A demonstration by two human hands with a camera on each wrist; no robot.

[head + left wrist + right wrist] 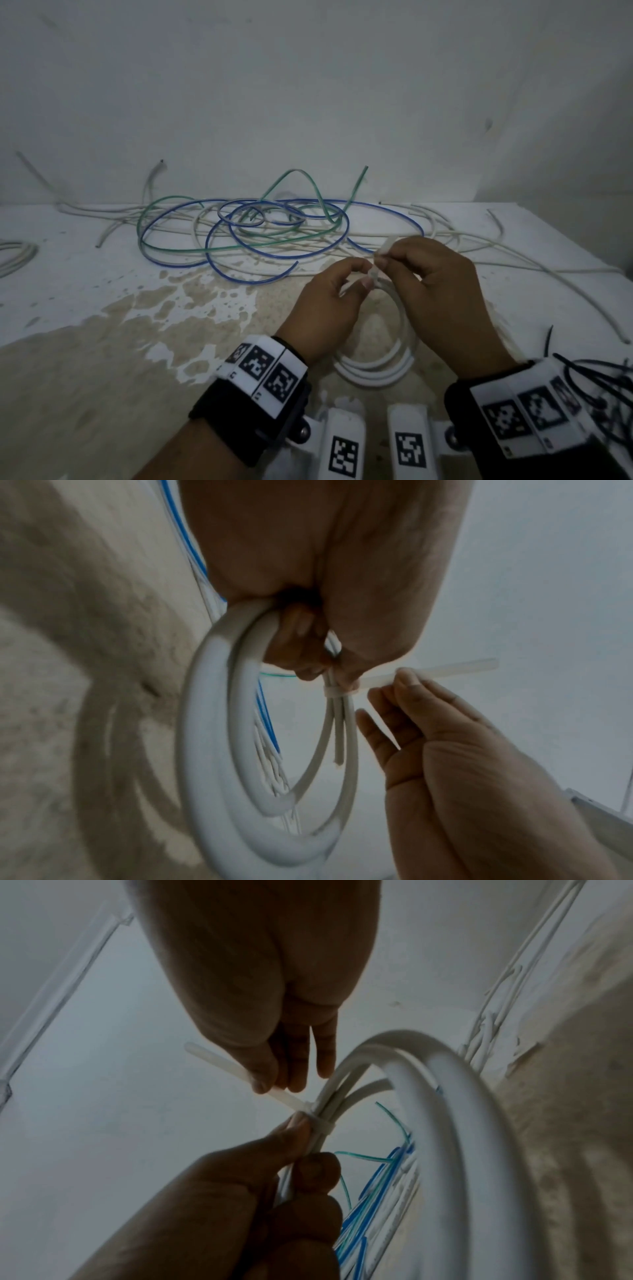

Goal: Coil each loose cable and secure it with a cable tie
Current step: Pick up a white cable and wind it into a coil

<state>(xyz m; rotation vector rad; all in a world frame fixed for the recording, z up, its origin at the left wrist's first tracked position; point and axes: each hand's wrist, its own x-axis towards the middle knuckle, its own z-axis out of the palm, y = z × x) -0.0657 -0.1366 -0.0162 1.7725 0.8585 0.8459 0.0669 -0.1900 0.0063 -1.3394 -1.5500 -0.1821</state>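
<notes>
Nearest, both wrists carry black straps with white square-patterned marker tags, and a bundle of black cable ties (603, 387) lies at the near right edge of the tabletop (85, 359), whose white coating has worn away to tan patches. Just beyond the wrists, a white cable coil (380, 363) hangs between the hands, its lower loops close to the tabletop. The left hand (329, 305) pinches the bunched strands at the top of the coil between thumb and fingertips. A translucent white cable tie (320, 1125) is wrapped around those strands right beside that pinch. The right hand (435, 287) pinches the tie's free tail (445, 670) between thumb and forefinger, the other fingers loosely extended. Farther back, a tangle of loose blue cable (274, 240), green cable (191, 251) and thin white cables (513, 263) sprawls across the tabletop to the grey wall (308, 85). Another white coil (17, 255) sits at the far left edge.
</notes>
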